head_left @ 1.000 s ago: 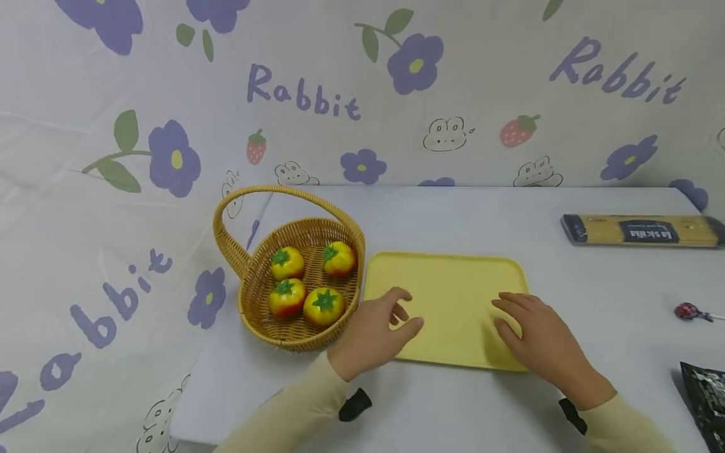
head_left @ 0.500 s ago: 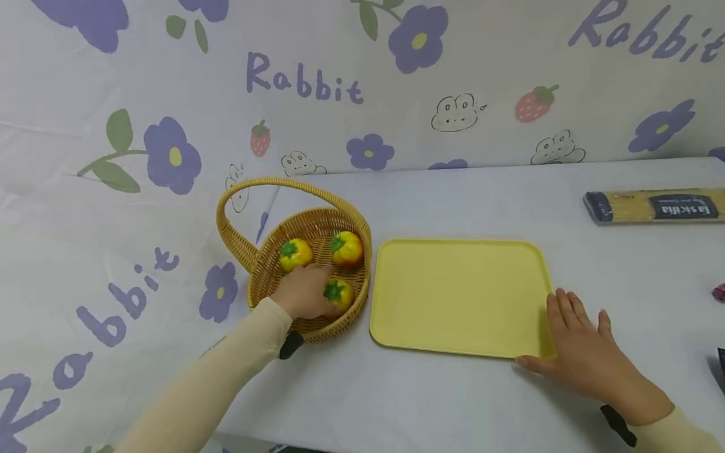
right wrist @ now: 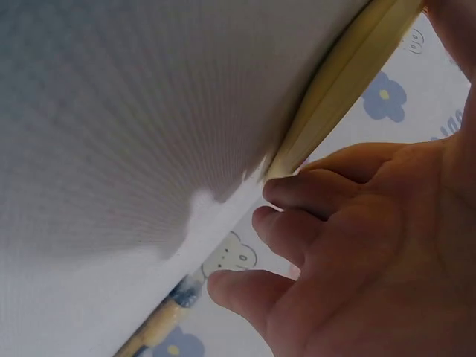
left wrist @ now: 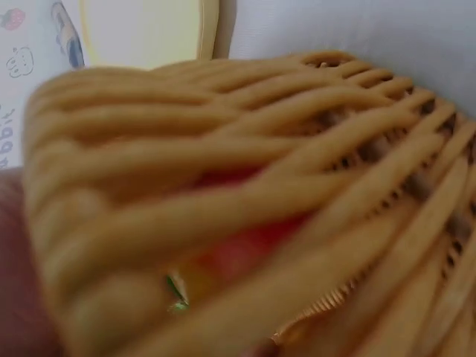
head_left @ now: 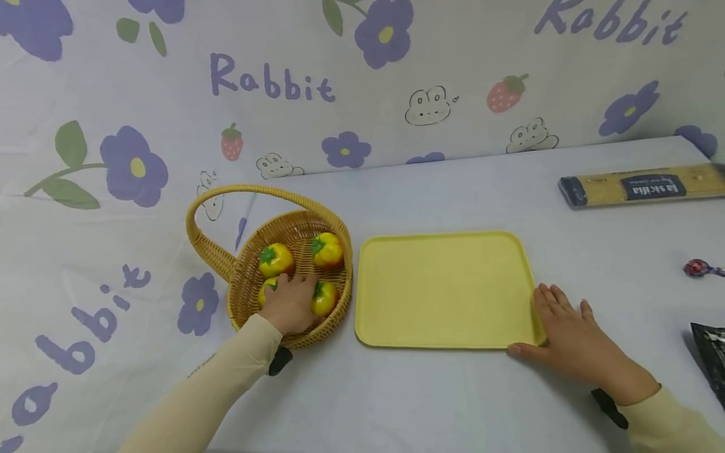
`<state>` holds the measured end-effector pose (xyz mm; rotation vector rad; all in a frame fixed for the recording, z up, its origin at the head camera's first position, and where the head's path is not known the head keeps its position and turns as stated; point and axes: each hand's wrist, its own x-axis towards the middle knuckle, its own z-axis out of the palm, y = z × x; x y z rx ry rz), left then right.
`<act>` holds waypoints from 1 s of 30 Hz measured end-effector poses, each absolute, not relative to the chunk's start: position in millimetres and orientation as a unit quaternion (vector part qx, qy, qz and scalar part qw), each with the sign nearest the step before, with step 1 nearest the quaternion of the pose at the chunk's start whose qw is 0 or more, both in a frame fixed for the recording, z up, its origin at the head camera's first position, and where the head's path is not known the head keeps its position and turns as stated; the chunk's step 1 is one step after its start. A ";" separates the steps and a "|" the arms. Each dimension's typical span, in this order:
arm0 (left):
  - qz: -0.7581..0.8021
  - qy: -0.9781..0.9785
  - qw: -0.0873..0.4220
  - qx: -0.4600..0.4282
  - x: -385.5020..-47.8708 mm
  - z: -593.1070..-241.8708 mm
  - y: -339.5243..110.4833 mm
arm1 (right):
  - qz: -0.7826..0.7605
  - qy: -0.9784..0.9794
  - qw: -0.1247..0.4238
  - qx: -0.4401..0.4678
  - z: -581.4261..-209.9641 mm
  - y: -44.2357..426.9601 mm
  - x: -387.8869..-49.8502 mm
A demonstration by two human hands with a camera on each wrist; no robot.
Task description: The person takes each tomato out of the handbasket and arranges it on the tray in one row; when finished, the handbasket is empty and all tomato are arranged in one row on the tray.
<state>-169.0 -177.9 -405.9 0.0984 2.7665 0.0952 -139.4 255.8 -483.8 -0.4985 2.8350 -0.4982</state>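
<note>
In the head view, my left hand (head_left: 290, 304) reaches into a wicker basket (head_left: 345, 277) with its fingers spread. It lies between two tomato-like fruits at the basket's front, the left one (head_left: 266, 292) partly covered by my fingers and the right one (head_left: 326, 301) beside the hand. Two more yellow-red fruits, left (head_left: 277, 259) and right (head_left: 328, 250), sit behind. Woven basket strands nearly fill the left wrist view, so contact with the fruit is unclear. My right hand (head_left: 578, 340) rests with straight fingers along the right edge of a yellow tray (head_left: 444, 292).
A long pack of spaghetti (head_left: 640, 187) lies at the back right. Nearer along the right side are a wrapped lollipop (head_left: 696, 268) and a dark packet (head_left: 710, 358). The basket's tall handle (head_left: 266, 189) arches over its back left. Patterned cloth hangs behind the table.
My left hand moved from the tray's left side into the basket. The right hand came down against the tray's right edge. The head view shifted; fruits behind the left hand show more now.
</note>
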 end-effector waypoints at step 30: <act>0.248 0.940 0.155 0.176 -218.0 -417.6 1.2 | -0.185 0.971 0.092 -0.122 -488.2 210.1 -105.8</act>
